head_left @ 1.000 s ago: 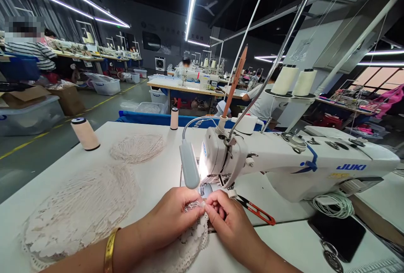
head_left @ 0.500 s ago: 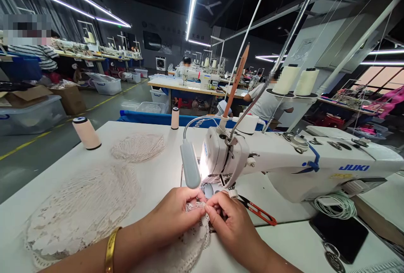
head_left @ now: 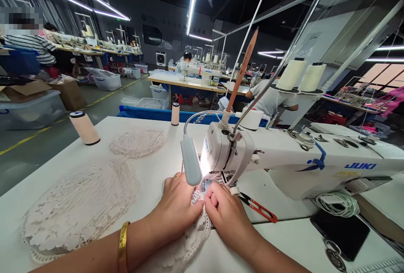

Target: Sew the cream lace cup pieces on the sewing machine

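Observation:
White lace [head_left: 197, 233] runs from the needle area of a white sewing machine [head_left: 217, 151] down between my forearms. My left hand [head_left: 178, 203] presses on the lace at its left, fingertips partly hidden behind the grey lamp [head_left: 191, 161], thumb on the lace edge. On the other side, my right hand [head_left: 224, 205] is closed, with thumb and curled fingers pinching the lace edge just before the presser foot. The hands are close together. Two piles of lace, a large one [head_left: 78, 205] and a smaller one [head_left: 137, 142], lie on the table to the left.
Orange-handled snips [head_left: 259, 207] lie right of my right hand. A black phone [head_left: 341, 233], a key ring and a coiled cable [head_left: 337, 204] are farther right. Thread cones stand at the table's far left [head_left: 84, 128] and back [head_left: 175, 114]. Other people sit at machines beyond.
My left hand has moved slightly forward and flattened beside the needle area. My right hand's fingers have curled in more. The view has shifted slightly.

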The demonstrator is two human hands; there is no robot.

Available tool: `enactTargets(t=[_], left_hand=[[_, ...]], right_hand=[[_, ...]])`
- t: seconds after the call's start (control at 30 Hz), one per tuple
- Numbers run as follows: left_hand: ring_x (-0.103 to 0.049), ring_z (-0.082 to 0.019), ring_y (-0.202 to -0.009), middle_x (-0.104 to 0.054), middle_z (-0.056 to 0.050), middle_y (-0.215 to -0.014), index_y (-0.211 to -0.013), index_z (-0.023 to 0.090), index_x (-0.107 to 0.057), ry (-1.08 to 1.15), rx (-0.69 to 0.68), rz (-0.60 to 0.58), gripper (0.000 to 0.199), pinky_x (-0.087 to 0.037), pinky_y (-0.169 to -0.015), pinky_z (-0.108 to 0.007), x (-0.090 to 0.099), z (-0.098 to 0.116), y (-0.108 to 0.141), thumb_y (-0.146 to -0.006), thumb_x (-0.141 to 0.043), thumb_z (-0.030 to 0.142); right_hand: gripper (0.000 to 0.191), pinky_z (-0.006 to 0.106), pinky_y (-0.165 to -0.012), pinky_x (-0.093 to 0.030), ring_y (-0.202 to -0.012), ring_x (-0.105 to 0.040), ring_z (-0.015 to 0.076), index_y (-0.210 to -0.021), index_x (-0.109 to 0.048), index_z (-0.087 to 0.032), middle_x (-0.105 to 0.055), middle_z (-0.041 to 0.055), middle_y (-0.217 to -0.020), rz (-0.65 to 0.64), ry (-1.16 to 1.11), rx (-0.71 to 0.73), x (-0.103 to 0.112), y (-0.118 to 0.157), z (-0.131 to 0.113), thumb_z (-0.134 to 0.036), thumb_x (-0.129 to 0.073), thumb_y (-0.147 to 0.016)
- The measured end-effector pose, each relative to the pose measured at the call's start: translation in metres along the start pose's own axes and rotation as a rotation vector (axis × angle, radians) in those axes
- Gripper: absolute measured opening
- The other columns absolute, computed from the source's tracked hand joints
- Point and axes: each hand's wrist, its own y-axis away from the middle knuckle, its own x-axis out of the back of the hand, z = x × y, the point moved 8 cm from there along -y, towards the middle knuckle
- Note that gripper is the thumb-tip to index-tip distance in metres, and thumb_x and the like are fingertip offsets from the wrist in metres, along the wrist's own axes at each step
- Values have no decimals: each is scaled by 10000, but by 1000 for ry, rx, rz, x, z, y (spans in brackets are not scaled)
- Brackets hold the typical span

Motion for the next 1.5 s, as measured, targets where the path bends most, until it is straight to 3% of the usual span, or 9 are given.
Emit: enactTargets(t=[0.1, 0.2, 0.33, 0.5, 0.63, 0.87, 1.0, 1.3, 1.5], left_hand=[[-545, -312, -1021, -622, -83, -1137, -1038, 221, -608, 16, -90, 179, 208, -437, -924, -451, 1, -4, 4, -830, -592, 213], [-533, -305, -1021, -625, -91, -1112, -1011, 208, -636, -18, -261, 301, 202, -401, -910, -450, 1, 1, 12, -841, -557, 132], [-539, -272, -939, -657, -75, -971, -814, 198, -654, -68, -379, 283, 192, -362, -838, -422, -4, 10, 15, -910, -536, 81], [-571, -264, -884, -690, -79, -941, -716, 184, -635, -166, -486, 331, 244, -360, -801, -419, 2, 21, 20, -916, -576, 58], [-582, -225, -758, -694, -57, -838, -749, 180, -624, -253, -597, 293, 268, -400, -764, -399, -3, 27, 26, -946, -543, 17], [-650, -233, -808, -741, -56, -886, -853, 187, -638, -255, -579, 240, 211, -463, -777, -388, -11, 19, 25, -978, -528, 57], [-632, -227, -762, -735, -38, -863, -805, 196, -593, -203, -579, 290, 193, -456, -757, -390, -13, 15, 20, -923, -559, 47], [-656, -221, -779, -745, -19, -896, -836, 186, -599, -184, -608, 338, 222, -390, -675, -370, 3, 22, 25, -956, -511, 21], [-682, -236, -813, -754, -13, -894, -837, 188, -607, -215, -616, 365, 228, -378, -677, -384, 3, 23, 25, -969, -514, 26]], right_hand=[[108, 292, -627, -411, -716, -620, 227, -902, -537, -255, -609, -20, -700, -8, -7, -2, 1, 1, 0, -192, -553, -989], [104, 285, -615, -407, -710, -618, 213, -948, -568, -251, -650, -10, -775, 3, -23, 25, 2, 1, -3, -155, -556, -985], [183, 287, -636, -422, -762, -638, 207, -900, -589, -248, -690, 20, -909, 29, -10, 87, 4, 3, -6, -93, -535, -980], [257, 318, -671, -447, -777, -627, 212, -895, -634, -240, -676, 33, -915, -29, 25, 205, 2, 9, -10, -36, -505, -984], [286, 346, -718, -486, -835, -638, 228, -959, -659, -236, -720, 59, -1019, 4, 1, 284, 9, 16, -14, -17, -479, -1000], [343, 354, -706, -506, -846, -658, 248, -1069, -682, -235, -759, 64, -1041, 56, 63, 341, 14, 17, -19, 12, -462, -978], [338, 356, -703, -509, -839, -674, 252, -1039, -681, -232, -770, 81, -1052, 93, 135, 359, 16, 14, -21, 7, -448, -987], [402, 344, -657, -485, -827, -692, 250, -1078, -700, -207, -782, 88, -1053, 142, 184, 367, 15, 13, -22, 48, -422, -938], [388, 334, -668, -488, -848, -698, 243, -1095, -701, -213, -774, 80, -1042, 113, 192, 340, 12, 13, -18, 35, -438, -956]])
